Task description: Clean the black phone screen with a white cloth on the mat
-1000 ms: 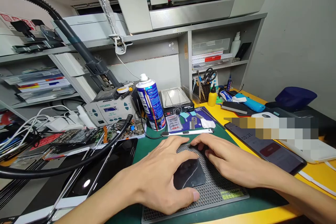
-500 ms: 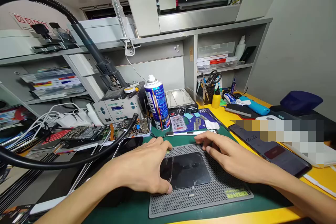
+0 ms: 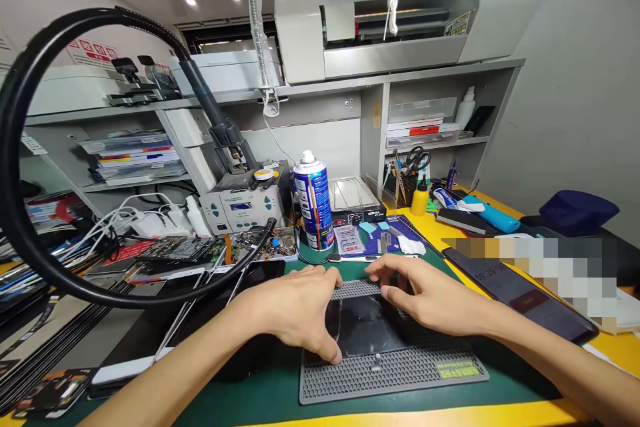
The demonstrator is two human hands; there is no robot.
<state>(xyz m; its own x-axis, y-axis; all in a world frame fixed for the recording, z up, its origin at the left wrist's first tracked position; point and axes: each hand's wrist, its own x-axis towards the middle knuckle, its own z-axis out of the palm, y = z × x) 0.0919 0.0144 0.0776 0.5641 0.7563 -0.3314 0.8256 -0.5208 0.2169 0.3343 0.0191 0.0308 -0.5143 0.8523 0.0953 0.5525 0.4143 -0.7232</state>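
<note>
A black phone screen point(image 3: 373, 330) lies on a grey honeycomb mat point(image 3: 345, 383), with smudges on its surface and a small light tab point(image 3: 376, 361) at its near edge. My left hand point(image 3: 295, 310) spans the screen's left end, its thumb on the near edge and its fingers on the far side. Part of the screen's left end is hidden by that hand. Over its far right corner, my right hand point(image 3: 425, 293) is held with fingers curved and thumb apart; I see nothing gripped in it. Whether its fingertips touch the screen is unclear.
Behind the mat stand a blue spray can point(image 3: 313, 203) and a hot-air station point(image 3: 240, 207) whose black hose point(image 3: 15, 147) loops on the left. Phone parts point(image 3: 180, 250) crowd the left side. A phone showing a timer point(image 3: 515, 290) lies at right.
The view has tilted up and shifted, so everything sits further right. My right hand has come nearer the left hand, over the screen's far right part. My left hand keeps its hold.
</note>
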